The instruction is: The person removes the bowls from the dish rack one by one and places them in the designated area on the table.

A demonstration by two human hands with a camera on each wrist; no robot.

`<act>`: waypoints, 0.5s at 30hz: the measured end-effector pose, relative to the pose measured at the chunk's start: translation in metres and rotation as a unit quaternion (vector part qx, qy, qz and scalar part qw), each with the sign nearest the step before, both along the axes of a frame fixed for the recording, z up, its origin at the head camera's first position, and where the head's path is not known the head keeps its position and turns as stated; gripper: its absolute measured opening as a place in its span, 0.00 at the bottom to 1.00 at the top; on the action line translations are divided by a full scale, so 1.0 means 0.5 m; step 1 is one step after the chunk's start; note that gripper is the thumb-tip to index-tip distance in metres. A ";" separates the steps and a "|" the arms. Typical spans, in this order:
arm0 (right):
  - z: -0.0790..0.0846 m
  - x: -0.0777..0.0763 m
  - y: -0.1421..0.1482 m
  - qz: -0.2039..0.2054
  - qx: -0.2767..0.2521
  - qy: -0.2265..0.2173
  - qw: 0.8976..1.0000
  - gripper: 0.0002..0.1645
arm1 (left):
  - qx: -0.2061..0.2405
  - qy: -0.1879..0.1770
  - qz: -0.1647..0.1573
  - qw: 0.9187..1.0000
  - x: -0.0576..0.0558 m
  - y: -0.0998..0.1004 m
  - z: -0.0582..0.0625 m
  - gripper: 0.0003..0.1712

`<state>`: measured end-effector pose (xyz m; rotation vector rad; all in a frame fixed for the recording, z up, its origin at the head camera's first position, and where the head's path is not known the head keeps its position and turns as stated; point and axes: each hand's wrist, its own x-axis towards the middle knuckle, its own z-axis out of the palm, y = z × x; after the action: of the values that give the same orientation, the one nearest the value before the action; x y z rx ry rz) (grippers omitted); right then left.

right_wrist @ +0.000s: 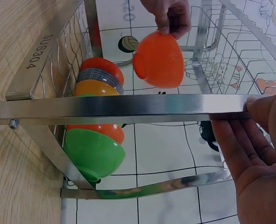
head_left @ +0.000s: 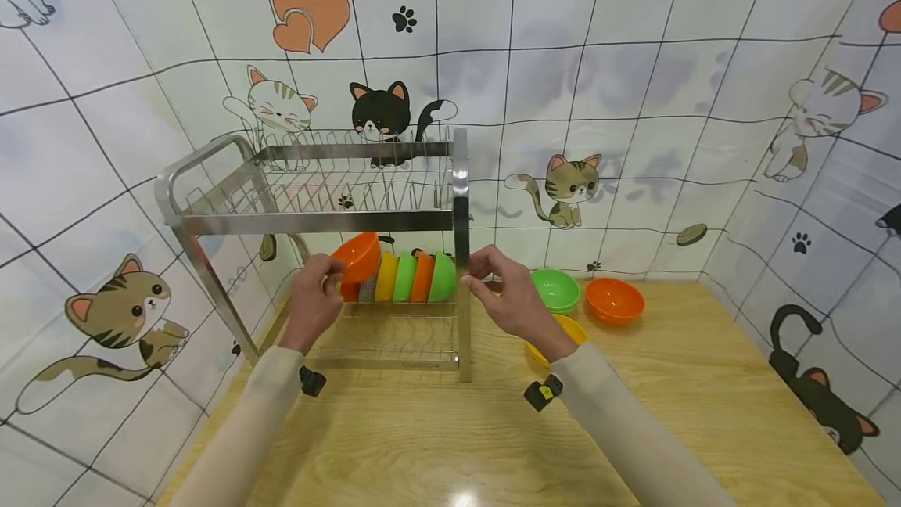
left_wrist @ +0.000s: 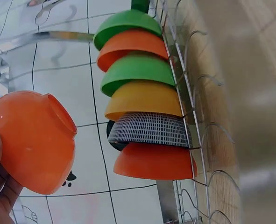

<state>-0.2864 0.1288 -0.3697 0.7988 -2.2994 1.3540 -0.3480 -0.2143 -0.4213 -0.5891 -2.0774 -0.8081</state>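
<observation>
Between the two tiers of a metal dish rack (head_left: 317,221), my left hand (head_left: 314,300) holds an orange bowl (head_left: 359,257) by its rim, tilted. In the left wrist view the held bowl (left_wrist: 35,140) is apart from a row of bowls standing on edge in the lower tier. That row has a red-orange bowl (left_wrist: 154,161), a black-and-white patterned bowl (left_wrist: 149,129), a yellow bowl (left_wrist: 145,100), a green bowl (left_wrist: 138,71), another orange bowl (left_wrist: 132,45) and another green bowl (left_wrist: 127,25). My right hand (head_left: 510,292) grips the rack's right front post (right_wrist: 175,106) between thumb and fingers.
To the right of the rack, a green bowl (head_left: 555,290), an orange bowl (head_left: 615,300) and a yellow bowl (head_left: 572,329) sit on the wooden table (head_left: 436,429). My right forearm partly covers the yellow one. Cat-patterned walls (head_left: 619,84) enclose the table's back and sides.
</observation>
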 end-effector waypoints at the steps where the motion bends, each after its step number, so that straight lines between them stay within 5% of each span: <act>1: 0.000 0.000 -0.001 0.002 0.000 -0.001 1.000 0.11 | -0.006 0.010 -0.001 1.000 0.005 0.000 -0.001 0.12; 15: -0.001 -0.001 0.000 -0.001 0.004 -0.006 1.000 0.11 | -0.030 0.066 -0.039 0.997 0.071 0.026 0.005 0.15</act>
<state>-0.2870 0.1288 -0.3702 0.7934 -2.3145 1.3536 -0.3126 -0.2011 -0.4188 -0.7396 -1.9743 -0.7328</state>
